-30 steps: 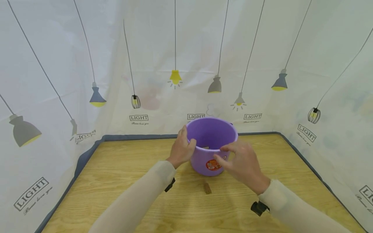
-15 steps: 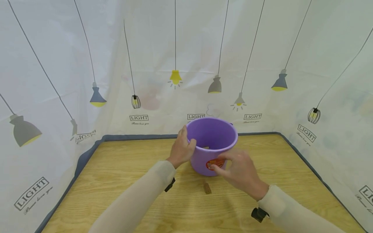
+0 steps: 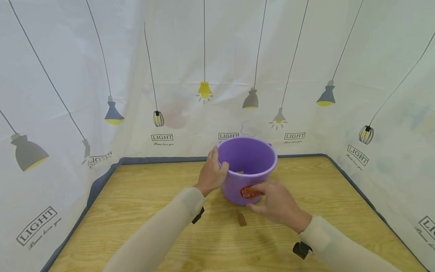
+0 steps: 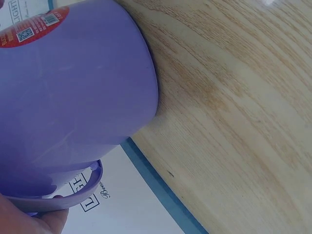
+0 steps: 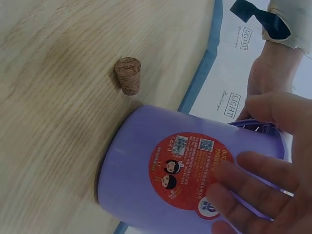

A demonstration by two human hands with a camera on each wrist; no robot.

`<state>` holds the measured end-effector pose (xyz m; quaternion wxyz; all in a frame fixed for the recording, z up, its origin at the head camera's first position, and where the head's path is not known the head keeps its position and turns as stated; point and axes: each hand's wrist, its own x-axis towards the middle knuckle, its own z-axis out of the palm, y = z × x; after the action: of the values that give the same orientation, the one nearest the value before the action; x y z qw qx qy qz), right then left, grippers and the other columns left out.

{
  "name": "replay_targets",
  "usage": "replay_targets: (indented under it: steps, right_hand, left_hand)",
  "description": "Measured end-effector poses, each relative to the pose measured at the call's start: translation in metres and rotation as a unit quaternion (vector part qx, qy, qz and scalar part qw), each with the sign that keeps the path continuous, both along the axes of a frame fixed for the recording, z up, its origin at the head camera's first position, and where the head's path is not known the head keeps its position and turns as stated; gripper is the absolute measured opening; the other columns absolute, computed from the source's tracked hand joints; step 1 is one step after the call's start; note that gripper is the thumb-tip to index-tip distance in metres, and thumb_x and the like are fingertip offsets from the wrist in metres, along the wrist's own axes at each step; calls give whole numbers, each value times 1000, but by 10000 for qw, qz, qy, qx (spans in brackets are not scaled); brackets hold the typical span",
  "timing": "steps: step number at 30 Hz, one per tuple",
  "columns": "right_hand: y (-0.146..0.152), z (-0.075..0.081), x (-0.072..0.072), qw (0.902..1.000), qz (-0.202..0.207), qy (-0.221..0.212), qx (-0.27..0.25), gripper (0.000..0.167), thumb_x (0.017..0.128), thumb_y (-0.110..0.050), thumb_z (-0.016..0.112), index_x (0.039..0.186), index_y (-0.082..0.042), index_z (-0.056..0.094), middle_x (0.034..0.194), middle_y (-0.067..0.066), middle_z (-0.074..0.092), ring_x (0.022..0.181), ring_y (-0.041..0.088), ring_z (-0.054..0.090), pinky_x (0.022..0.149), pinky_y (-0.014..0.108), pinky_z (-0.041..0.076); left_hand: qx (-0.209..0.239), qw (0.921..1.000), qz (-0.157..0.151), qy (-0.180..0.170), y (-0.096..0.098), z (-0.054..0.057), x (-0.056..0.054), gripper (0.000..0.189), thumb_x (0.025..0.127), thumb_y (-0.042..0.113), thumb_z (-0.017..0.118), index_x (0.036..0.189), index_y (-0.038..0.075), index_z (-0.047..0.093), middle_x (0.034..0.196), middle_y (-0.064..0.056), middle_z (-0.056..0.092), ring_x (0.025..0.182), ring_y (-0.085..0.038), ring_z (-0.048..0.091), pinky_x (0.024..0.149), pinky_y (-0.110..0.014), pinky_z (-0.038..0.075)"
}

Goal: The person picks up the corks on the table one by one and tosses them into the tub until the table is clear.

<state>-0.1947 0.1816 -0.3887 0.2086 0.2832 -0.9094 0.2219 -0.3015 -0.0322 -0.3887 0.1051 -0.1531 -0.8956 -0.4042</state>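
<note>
A purple bucket (image 3: 245, 185) with a round red label (image 5: 187, 168) stands upright on the table. My left hand (image 3: 211, 173) grips it at the left side of its rim; in the left wrist view a finger (image 4: 56, 219) touches the purple handle (image 4: 80, 195). My right hand (image 3: 276, 202) hovers in front of the bucket's right side, fingers spread and holding nothing. On the table just in front of the bucket lies a small brown tapered cork (image 3: 241, 219), apart from both hands. Inside the bucket a small pale piece (image 3: 240, 172) shows, too small to identify.
The wooden table (image 3: 153, 226) is edged at the back and sides by a dark blue band (image 3: 163, 160). White cloth walls (image 3: 176, 75) printed with hanging lamps rise close behind the bucket and on both sides.
My right hand has come down from the bucket's front rim to a lower place beside its label, nearer the cork. The left hand, bucket and cork stay where they were.
</note>
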Motion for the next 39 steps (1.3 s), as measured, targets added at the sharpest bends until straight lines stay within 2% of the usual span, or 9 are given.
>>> replay_targets:
  steps: [7,13,21,23,26,29,33,37,39]
  right_hand:
    - [-1,-11,-6,9991,115,-197,348,34,69,-24,92,97,-10,79,94,3,75,82,20,69,71,29,58]
    - [-2,-17,-11,9961,382,-618,495,35,72,-22,92,102,-9,79,100,2,77,85,19,71,74,31,59]
    - [-8,-23,-15,9884,530,-1196,770,22,74,-20,88,80,-19,67,78,-10,64,72,12,61,64,28,52]
    - [-10,-26,-16,9868,516,-1279,852,19,75,-22,87,82,-20,69,79,-10,65,70,8,59,64,29,51]
    - [-12,-31,-16,9834,504,-1419,1011,14,78,-23,83,81,-19,70,70,-9,62,60,6,51,56,29,47]
    - [-13,-35,-17,9798,506,-1586,1105,18,76,-25,85,89,-16,75,73,-7,65,60,5,54,57,29,49]
    - [-14,-38,-17,9762,497,-1744,1188,25,72,-27,88,91,-15,76,68,-11,59,58,5,50,55,28,46]
    - [-16,-39,-18,9756,452,-1746,1253,23,71,-27,89,82,-16,72,61,-14,44,55,5,41,50,27,37]
    - [-18,-40,-18,9761,430,-1699,1282,23,69,-26,89,79,-16,71,61,-15,45,56,5,43,51,28,37]
  left_hand:
    - [8,10000,19,-7,0,0,-1,80,96,33,40,162,-3,13,166,-21,25,146,-39,36,120,-52,31]
    - [66,10000,-9,59,-1,0,-1,80,96,33,40,162,-3,14,166,-21,25,147,-38,35,121,-50,30]
    - [81,10000,-44,3,-1,-2,-2,80,96,33,41,163,-2,13,166,-20,24,147,-38,35,121,-50,29]
    - [65,10000,-47,0,-1,-2,-2,80,96,33,41,163,-2,13,166,-20,24,147,-38,35,121,-50,29]
    - [78,10000,-53,-6,-1,-2,-1,80,96,33,41,162,-3,13,166,-21,24,147,-38,35,121,-50,29]
    - [89,9999,-52,-10,-1,-1,0,80,96,33,41,162,-3,13,166,-21,24,147,-39,35,121,-50,29]
    - [86,10000,-51,0,-1,-1,0,80,96,33,41,162,-3,13,166,-21,24,147,-39,34,121,-50,29]
    - [73,10000,-42,16,-1,0,0,80,96,33,41,162,-3,13,166,-21,24,147,-38,35,121,-49,30]
    - [64,10000,-42,22,-1,0,0,80,96,33,40,162,-3,14,166,-21,25,147,-38,35,121,-49,30]
